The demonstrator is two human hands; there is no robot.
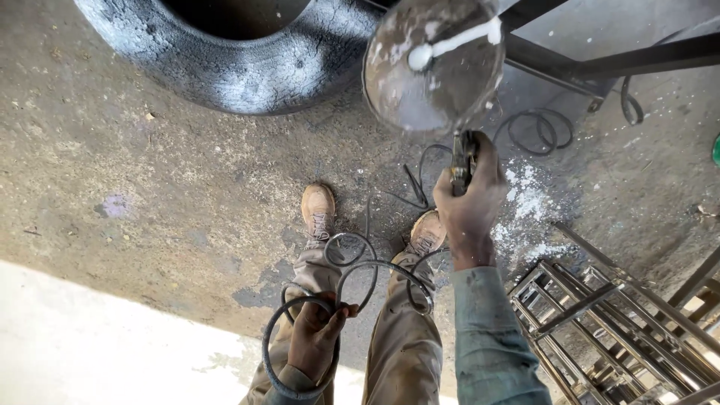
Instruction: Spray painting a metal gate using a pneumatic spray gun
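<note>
A: Where was the wire (352, 274)?

B: In the left hand (313, 336), low in frame over the person's knees. It was a loose bundle of dark coils, and that grip was closed on the near loops. The other loops sprang out toward the boots (318, 211).

A: And the right hand?

B: The right hand (471, 196) was wrapped around a pair of pliers (463, 161). That grip was tight on the handles, with the tool's nose up toward a round metal pan (433, 64) smeared with white.

A: How would the wire handle?

B: It looked stiff and springy, probably steel, since it held round loops without sagging. It was likely light enough for one hand. The surface was matt and dark and didn't look slippery. The cut ends could poke. The best hold was judged to be where several loops crossed, so they stayed together.

A: What were the surroundings?

B: The floor (150, 180) was rough stained concrete with white powder (529, 202) spilled by the right boot. A cracked, greyed tyre (247, 64) lay at the top. More wire coils (536, 129) lay on the ground, and a welded frame (600, 315) of thin steel bars sat at lower right.
</note>
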